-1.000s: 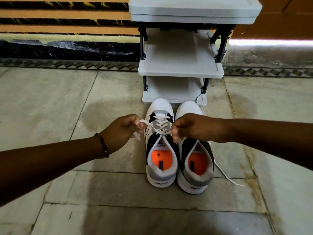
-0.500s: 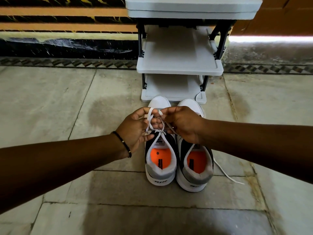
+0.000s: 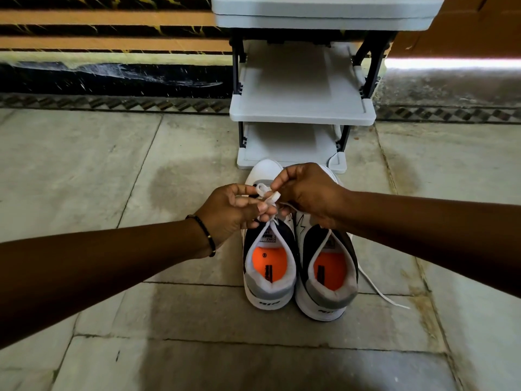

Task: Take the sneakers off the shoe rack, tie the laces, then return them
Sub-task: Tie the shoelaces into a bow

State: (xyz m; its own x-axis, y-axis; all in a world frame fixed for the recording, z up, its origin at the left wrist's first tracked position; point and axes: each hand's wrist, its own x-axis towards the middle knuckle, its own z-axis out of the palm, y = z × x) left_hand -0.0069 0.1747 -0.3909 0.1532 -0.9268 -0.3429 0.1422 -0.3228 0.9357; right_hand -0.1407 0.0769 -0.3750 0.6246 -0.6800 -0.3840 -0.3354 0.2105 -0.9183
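Two white, grey and black sneakers with orange insoles stand side by side on the floor, heels toward me: the left sneaker (image 3: 269, 273) and the right sneaker (image 3: 328, 280). Both hands meet above the left sneaker's tongue. My left hand (image 3: 231, 211) pinches a loop of its white lace (image 3: 267, 196). My right hand (image 3: 306, 190) pinches the other part of that lace beside it. The right sneaker's lace (image 3: 379, 292) trails loose over the floor to the right. The grey shoe rack (image 3: 301, 114) stands just beyond the toes, its shelves bare.
The stone tile floor (image 3: 112, 170) stretches around the shoes on all sides. A wall with orange and black stripes (image 3: 107, 32) runs behind the rack.
My hands were apart, pulling the lace ends sideways; they have come together over the left sneaker and now hold loops of the lace. The view has shifted down slightly.
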